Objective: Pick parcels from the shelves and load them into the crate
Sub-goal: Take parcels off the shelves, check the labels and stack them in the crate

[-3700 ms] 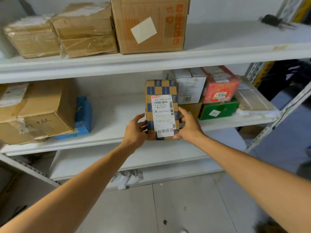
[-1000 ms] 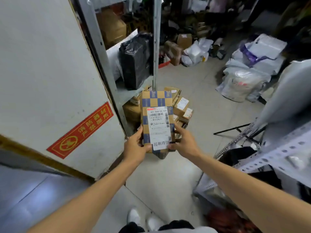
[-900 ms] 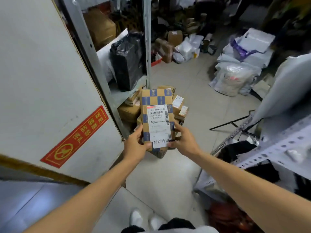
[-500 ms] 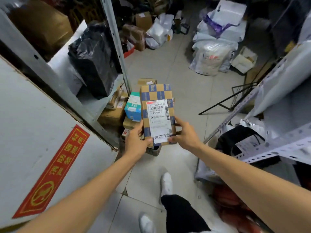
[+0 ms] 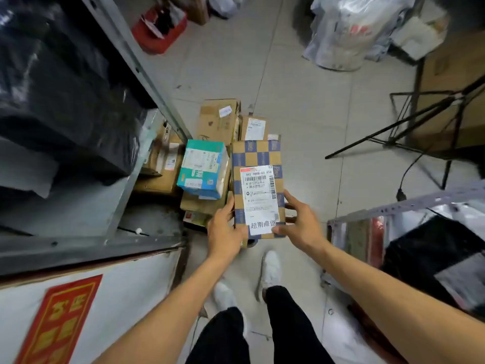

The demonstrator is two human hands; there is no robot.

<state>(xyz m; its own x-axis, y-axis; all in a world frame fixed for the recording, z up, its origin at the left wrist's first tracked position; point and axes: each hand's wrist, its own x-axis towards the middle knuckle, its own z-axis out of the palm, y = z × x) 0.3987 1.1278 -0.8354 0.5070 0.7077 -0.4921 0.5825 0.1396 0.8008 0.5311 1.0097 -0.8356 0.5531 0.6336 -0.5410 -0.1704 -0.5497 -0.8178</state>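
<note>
A flat, oblong parcel [image 5: 258, 156] of brown card with blue checks is held face up, long side pointing away. The left hand [image 5: 225, 232] grips its left edge and the right hand [image 5: 301, 224] its right edge. A white shipping label [image 5: 259, 198] with barcodes covers its near half. Just left of it lies a heap of parcels: a teal-and-white box [image 5: 202, 168] on top, and plain brown cartons [image 5: 217, 119] behind and below. What carries the heap is hidden.

Black trousers [image 5: 288, 327], white shoes [image 5: 272, 269]
</note>
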